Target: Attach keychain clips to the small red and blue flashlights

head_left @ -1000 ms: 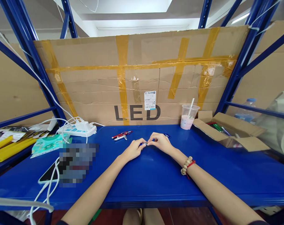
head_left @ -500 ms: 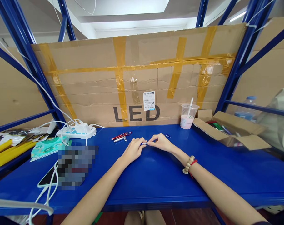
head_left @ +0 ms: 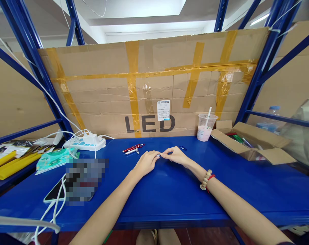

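Observation:
My left hand (head_left: 148, 161) is closed around a short blue-and-silver pen part (head_left: 158, 155), most of which its fingers hide. From the other side my right hand (head_left: 175, 155) pinches the end of the same part. Both hands meet low over the blue tabletop (head_left: 169, 194). Just behind my left hand lie a red pen (head_left: 134, 147) and a silver pen (head_left: 132, 151), side by side. A small dark blue piece (head_left: 183, 148) rests beyond my right hand; it looks like another pen part.
At the back right stand a plastic cup with a straw (head_left: 204, 128) and an open cardboard box (head_left: 253, 141) of pens. On the left are a power strip (head_left: 85, 143), white cables, a green packet (head_left: 56, 159) and a phone (head_left: 53, 192). Taped cardboard (head_left: 105, 102) closes off the back.
Less of the pen part's blue shows between my hands now, and a silvery bit is seen there. The hands stay nearly in place while the whole view shifts slightly.

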The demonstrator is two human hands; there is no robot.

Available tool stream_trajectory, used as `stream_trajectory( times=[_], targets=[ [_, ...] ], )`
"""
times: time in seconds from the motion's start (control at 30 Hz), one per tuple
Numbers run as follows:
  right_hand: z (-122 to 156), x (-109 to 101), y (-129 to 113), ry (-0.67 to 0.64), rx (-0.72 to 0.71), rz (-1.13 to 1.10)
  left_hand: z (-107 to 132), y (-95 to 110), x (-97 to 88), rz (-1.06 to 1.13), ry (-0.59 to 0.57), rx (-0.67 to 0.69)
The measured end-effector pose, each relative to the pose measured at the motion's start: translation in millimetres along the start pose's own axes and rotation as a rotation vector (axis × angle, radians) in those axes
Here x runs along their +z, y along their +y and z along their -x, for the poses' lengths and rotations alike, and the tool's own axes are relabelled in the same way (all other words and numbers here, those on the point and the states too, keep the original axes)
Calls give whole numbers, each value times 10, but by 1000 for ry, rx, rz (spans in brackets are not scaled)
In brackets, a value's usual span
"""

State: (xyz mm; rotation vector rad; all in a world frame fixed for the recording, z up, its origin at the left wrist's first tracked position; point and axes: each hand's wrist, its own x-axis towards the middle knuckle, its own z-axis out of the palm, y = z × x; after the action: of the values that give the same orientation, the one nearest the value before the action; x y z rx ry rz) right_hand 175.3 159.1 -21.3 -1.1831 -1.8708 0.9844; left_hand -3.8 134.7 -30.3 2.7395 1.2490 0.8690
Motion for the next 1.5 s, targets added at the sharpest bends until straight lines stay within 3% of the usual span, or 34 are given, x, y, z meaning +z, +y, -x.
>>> stream_trajectory(
  times=[0.43, 0.7, 1.13, 1.3, 1.5],
  targets=[
    [-46, 17, 65, 27, -67, 17, -9, -43, 26, -17, -35, 6],
    [-85, -16, 140, 33, -136, 135, -18, -68, 43, 13, -58, 5],
    [-79, -30, 134, 39, -111, 179, -21, -56, 27, 53, -54, 10],
    [-52, -47, 110, 11, -65, 225, 2, -3, -13, 58, -71, 5],
    [-43, -70, 104, -65, -124, 232, 33, 68, -54, 104, -96, -13]
  ],
)
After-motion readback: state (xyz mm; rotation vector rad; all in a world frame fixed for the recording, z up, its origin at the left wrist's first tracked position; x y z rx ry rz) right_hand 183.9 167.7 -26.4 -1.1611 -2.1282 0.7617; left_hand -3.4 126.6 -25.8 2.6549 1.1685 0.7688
